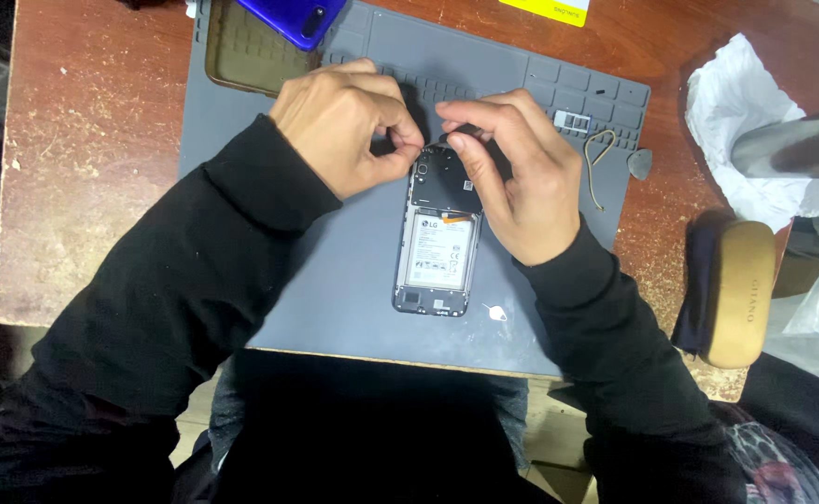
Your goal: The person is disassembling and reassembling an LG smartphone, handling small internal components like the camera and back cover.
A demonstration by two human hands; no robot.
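Opened black smartphone with exposed white battery (439,245) flat on grey silicone mat (335,280), bench centre | left hand (346,121) grip pinched shut at phone's top edge | right hand (512,173) pinching small dark part there, steadying.

Two hands are seen, the left hand (349,126) and the right hand (517,173), each in a black sleeve. One opened phone (437,245) is counted on one grey mat (335,280), and one battery (439,252) is seen inside it. One blue phone back (293,17) is counted at the mat's top edge. One pick (640,164), one wire loop (598,163), one small tray (573,119) and one pin (495,313) are found. One yellow card (545,9), one white tissue (741,126), one case (736,291) and one metal tube (797,145) are counted on or beside one wooden table (92,149).
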